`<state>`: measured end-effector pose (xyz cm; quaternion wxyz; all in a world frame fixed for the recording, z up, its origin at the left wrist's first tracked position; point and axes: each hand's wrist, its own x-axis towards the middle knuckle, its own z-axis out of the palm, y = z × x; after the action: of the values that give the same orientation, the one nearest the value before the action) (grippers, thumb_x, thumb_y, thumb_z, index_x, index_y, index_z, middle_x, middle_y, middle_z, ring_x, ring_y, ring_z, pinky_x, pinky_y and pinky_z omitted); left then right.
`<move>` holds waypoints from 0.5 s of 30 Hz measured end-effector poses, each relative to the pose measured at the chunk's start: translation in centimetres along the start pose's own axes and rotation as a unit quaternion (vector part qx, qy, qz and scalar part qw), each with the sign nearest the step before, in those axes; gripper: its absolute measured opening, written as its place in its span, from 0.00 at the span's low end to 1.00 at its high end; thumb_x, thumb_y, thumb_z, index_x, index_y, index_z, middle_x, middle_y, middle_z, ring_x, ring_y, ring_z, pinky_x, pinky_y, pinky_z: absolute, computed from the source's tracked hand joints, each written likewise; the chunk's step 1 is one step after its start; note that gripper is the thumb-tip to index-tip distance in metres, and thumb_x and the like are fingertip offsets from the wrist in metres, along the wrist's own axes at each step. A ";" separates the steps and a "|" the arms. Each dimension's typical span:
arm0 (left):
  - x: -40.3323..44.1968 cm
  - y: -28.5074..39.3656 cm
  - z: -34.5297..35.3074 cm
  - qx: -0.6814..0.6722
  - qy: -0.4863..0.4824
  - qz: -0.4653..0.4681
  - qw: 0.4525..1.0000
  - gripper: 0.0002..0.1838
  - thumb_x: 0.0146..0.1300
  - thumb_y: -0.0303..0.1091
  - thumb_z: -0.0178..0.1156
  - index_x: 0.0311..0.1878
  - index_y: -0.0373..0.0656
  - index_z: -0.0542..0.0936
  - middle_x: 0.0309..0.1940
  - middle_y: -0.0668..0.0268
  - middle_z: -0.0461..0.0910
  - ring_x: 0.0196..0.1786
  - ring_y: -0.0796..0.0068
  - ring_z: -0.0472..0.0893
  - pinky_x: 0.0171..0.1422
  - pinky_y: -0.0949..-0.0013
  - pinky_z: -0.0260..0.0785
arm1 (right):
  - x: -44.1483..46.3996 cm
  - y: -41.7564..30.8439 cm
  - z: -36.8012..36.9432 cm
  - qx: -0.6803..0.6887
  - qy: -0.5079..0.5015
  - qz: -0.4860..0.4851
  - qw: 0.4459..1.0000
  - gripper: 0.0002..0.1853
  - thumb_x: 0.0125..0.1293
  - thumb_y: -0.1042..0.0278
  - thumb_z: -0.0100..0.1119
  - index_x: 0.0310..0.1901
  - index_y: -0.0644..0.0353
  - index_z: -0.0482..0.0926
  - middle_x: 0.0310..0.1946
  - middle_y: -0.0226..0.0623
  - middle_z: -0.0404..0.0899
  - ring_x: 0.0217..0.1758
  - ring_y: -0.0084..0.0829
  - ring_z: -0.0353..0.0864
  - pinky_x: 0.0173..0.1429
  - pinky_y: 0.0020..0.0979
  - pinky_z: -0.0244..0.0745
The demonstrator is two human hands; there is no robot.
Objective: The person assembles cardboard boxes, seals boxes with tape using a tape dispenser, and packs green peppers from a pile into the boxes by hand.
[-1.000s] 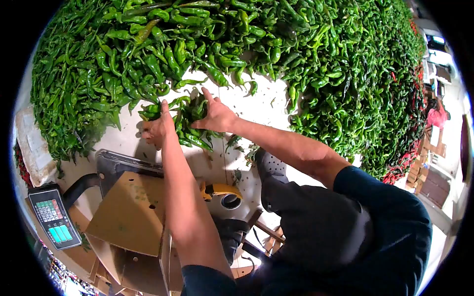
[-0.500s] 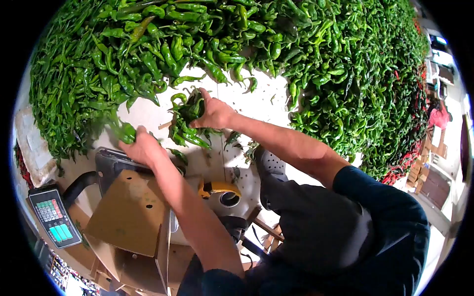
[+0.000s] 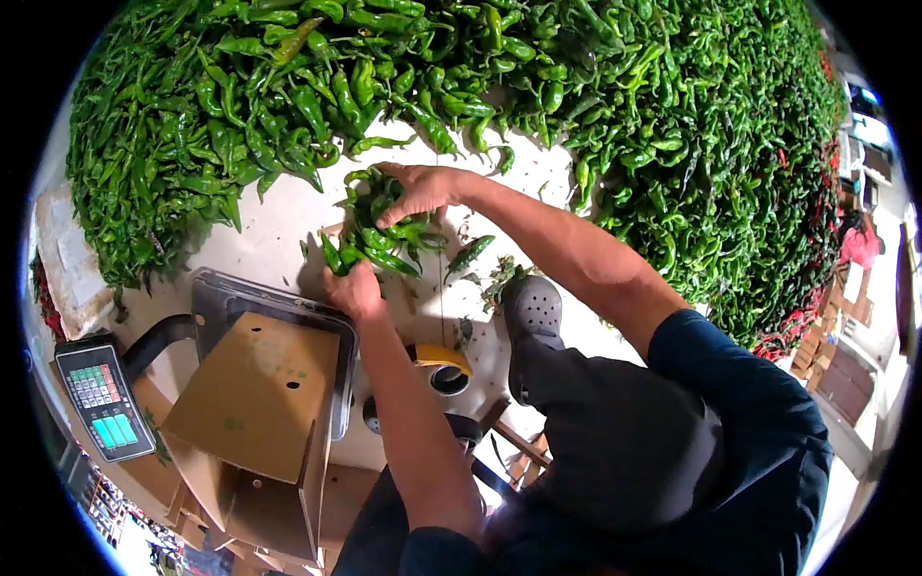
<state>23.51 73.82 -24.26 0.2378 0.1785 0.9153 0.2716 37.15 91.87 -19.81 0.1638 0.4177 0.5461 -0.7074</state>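
Observation:
A small bunch of green chili peppers (image 3: 389,261) lies on the pale floor between my hands. My right hand (image 3: 423,190) reaches in from the right, thumb and fingers curled round the upper part of the bunch. At its lower left edge is my left hand (image 3: 355,290), its fingers closed against a few peppers and partly hidden. One loose green pepper (image 3: 470,253) rests on the floor to the right of the bunch. Behind both hands rises a large heap of green peppers (image 3: 288,106).
A cardboard box (image 3: 254,394) stands on a scale's platform (image 3: 204,288) at lower left, by the scale's keypad display (image 3: 106,398). A yellow tape dispenser (image 3: 442,362) lies near my shoe (image 3: 533,312). Red peppers (image 3: 783,336) edge the heap at right.
My left hand has moved right, from beside the heap above the scale to the bunch on the floor. My right hand stays at the bunch. The view has shifted slightly.

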 end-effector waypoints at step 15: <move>-1.4 2.4 -0.4 -0.506 -0.197 -0.164 0.823 0.34 0.52 0.18 0.61 0.66 0.43 0.72 0.55 0.63 0.77 0.57 0.63 0.78 0.60 0.59 0.74 | 3.1 -1.3 -1.1 -0.069 -0.197 -0.002 0.978 0.62 0.48 0.55 0.82 0.80 0.47 0.48 0.71 0.48 0.65 0.69 0.48 0.71 0.56 0.57 0.82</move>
<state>24.95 74.88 -22.07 0.5111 -0.0697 0.5985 0.6129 34.84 94.04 -21.41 0.2955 0.2566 0.5510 -0.7370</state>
